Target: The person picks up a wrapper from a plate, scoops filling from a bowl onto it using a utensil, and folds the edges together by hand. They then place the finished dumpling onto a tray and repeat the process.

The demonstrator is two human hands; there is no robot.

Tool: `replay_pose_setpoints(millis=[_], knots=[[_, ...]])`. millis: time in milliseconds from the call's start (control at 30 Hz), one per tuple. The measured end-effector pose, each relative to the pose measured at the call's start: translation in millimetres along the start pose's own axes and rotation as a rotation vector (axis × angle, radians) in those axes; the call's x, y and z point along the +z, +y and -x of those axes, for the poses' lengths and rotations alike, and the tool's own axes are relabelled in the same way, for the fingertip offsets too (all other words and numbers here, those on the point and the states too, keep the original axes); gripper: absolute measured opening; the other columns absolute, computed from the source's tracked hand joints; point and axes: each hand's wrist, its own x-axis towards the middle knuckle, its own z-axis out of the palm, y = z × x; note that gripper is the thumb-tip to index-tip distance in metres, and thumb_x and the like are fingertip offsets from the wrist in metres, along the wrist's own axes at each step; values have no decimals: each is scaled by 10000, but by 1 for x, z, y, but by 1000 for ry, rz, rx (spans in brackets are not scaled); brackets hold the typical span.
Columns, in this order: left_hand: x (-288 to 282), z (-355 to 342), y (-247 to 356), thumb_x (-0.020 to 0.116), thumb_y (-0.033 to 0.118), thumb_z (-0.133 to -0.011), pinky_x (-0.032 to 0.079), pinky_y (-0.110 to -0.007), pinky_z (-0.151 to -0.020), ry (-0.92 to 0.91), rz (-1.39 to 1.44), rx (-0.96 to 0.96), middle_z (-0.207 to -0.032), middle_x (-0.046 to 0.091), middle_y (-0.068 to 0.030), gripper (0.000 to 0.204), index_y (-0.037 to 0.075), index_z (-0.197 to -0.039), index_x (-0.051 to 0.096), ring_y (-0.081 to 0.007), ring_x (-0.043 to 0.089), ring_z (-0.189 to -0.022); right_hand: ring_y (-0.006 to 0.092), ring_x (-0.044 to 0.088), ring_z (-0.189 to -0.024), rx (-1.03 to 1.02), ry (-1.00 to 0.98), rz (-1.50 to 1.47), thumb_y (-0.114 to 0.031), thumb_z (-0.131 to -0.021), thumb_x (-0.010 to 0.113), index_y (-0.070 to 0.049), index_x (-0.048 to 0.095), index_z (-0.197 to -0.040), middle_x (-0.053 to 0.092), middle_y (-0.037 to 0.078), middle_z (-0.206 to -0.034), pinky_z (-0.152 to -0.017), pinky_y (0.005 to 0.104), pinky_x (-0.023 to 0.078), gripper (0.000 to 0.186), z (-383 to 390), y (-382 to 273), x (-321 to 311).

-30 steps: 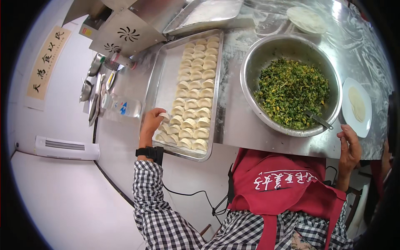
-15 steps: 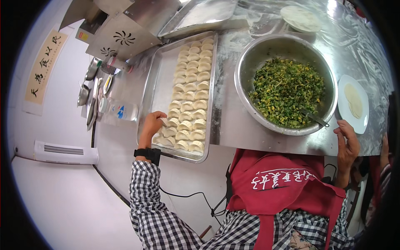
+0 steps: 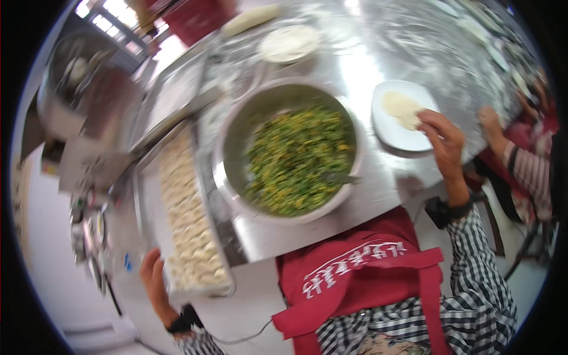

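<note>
We shift from pale crescent dumplings [image 3: 192, 236] in a silver metal tray [image 3: 149, 198], left hand [image 3: 155, 280] loosely curled, seemingly empty at its edge, to round cream dough wrappers [image 3: 399, 105] on a white plate [image 3: 389, 131], right hand [image 3: 446, 138] at their rim, fingertips nearly together, grip unclear.

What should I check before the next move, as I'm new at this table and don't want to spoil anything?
1. Right hand at a wrapper: ok, fingertips at its edge, over the white plate.
2. Wrapper firmly pinched: cannot tell, blurred.
3. Left hand empty: ok, nothing shows in its fingers, beside the tray.
4. Mixture available: ok, plenty of chopped green and yellow in the bowl.
5. Room beside the dumplings: ok, a bare strip runs along their left.
6. Dumpling seams closed: cannot tell, too blurred.
</note>
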Motion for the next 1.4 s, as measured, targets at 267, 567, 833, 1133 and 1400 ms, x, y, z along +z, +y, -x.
replay_pose_setpoints(millis=[267,567,833,1133,1400], knots=[[99,63,137,533,63,-823,467,-324,-829,-215,405,32,-972,608,-150,226,-36,-1014,601,-226,581,-921,156,609,-758,155,-41,43,-37,-745,623,-18,627,-855,643,74,-913,-640,245,481,112,-19,61,-13],[186,86,161,557,70,-813,471,-338,-816,-595,676,95,-972,594,-156,210,-61,-978,564,-223,587,-888,261,574,-841,56,-344,434,-68,-711,603,-76,621,-844,624,70,-899,-747,345,454,135,-49,96,3],[177,84,188,515,108,-836,443,-313,-824,-647,523,-34,-984,618,-136,254,-41,-1025,596,-222,579,-917,263,580,-863,163,-432,644,-117,-711,575,-116,658,-827,617,73,-884,-737,371,466,142,-62,101,14],[198,86,167,555,65,-818,479,-338,-812,-604,735,-23,-962,597,-150,199,-57,-973,577,-223,589,-887,243,606,-790,313,-454,483,-104,-688,563,-116,654,-799,646,57,-801,-680,347,472,144,-71,111,10],[204,82,170,544,39,-813,484,-326,-802,-608,730,-45,-960,598,-145,183,-56,-964,582,-217,594,-873,219,589,-712,188,-415,347,-108,-708,568,-112,647,-792,632,32,-767,-635,321,460,116,-68,102,-10]])
